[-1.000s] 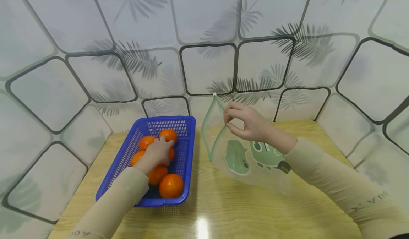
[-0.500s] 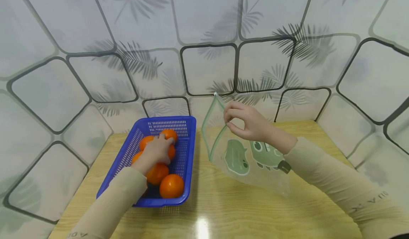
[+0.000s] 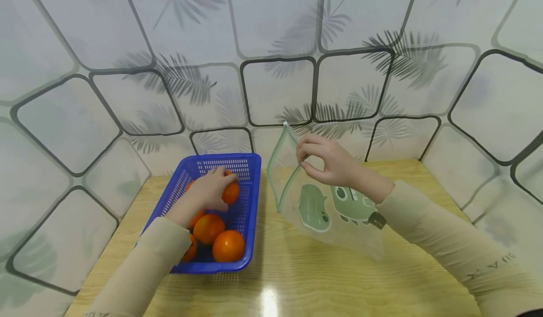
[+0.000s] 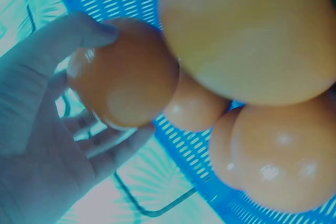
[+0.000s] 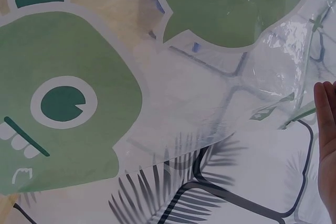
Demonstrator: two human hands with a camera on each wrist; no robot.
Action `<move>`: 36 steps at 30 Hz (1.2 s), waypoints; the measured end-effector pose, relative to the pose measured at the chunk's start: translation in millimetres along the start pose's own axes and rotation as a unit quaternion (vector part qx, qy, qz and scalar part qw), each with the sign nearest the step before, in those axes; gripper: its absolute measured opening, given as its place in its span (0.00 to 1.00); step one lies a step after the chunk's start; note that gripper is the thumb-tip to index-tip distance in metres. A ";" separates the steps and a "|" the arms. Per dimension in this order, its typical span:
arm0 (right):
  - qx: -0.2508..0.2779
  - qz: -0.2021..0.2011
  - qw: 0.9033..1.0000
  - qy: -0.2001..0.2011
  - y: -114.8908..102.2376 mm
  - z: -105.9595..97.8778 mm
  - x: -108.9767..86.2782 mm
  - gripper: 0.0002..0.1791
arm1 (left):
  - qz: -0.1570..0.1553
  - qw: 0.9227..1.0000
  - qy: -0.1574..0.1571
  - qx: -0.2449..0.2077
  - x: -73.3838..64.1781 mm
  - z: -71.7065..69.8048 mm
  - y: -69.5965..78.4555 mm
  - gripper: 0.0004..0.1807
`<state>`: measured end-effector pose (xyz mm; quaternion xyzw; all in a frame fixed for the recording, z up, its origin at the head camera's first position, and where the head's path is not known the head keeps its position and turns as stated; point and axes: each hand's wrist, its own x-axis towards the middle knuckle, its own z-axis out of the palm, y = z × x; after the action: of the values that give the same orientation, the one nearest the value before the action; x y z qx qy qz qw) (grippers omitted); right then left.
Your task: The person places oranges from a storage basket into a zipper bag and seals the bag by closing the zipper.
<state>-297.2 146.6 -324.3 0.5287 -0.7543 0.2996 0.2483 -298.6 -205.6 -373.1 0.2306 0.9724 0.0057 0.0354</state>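
Green-printed, seemingly colourless bag (image 3: pixel 314 208)

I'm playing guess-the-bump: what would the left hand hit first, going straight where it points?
Past the orange it holds, the left hand would probably bump the far wall of the blue basket; but the hand's height is unclear, so it might pass above.

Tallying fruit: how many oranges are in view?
6, in or over the basket: one orange in the left hand, two partly behind it, three nearer the front. More may be hidden.
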 end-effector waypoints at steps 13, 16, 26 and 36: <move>0.000 -0.001 1.000 0.005 1.4 1.0 -1.3 0.08 | 0.056 0.998 0.035 0.000 -6.4 -24.0 5.7 0.39; 0.001 0.002 1.000 0.004 1.1 1.5 -1.2 0.08 | 0.065 0.997 0.048 -0.006 -9.0 -26.9 5.8 0.38; 0.003 0.001 1.000 -0.001 0.1 2.9 -0.8 0.08 | 0.093 0.992 0.080 -0.022 -12.2 -37.3 8.4 0.39; 0.001 -0.002 1.000 0.003 0.8 3.2 0.7 0.08 | 0.125 0.984 0.126 -0.003 -17.4 -53.7 16.7 0.40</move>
<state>-298.4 144.1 -326.1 0.5297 -0.7523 0.3011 0.2505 -279.5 -198.2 -318.0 0.3474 0.9326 0.0424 -0.0880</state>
